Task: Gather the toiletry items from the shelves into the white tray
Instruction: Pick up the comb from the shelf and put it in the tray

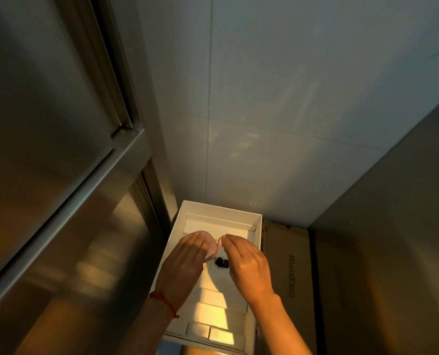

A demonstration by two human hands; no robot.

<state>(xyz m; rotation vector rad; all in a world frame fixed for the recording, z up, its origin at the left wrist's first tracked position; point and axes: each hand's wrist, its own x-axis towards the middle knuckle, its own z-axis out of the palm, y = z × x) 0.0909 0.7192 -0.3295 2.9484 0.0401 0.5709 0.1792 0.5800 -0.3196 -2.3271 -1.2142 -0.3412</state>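
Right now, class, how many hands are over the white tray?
2: the left hand holds a pale round item; the right hand is beside it, both above the white tray.

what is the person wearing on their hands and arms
Both forearms are bare, with no sleeves in view, and neither hand wears a glove. The left hand has a thin red string bracelet at the wrist, with a small knotted end hanging down. The right hand shows no ring, watch or band.

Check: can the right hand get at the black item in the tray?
Probably yes. The black item lies uncovered on the tray floor beside the right hand; the left hand holds a pale disc clear of it.
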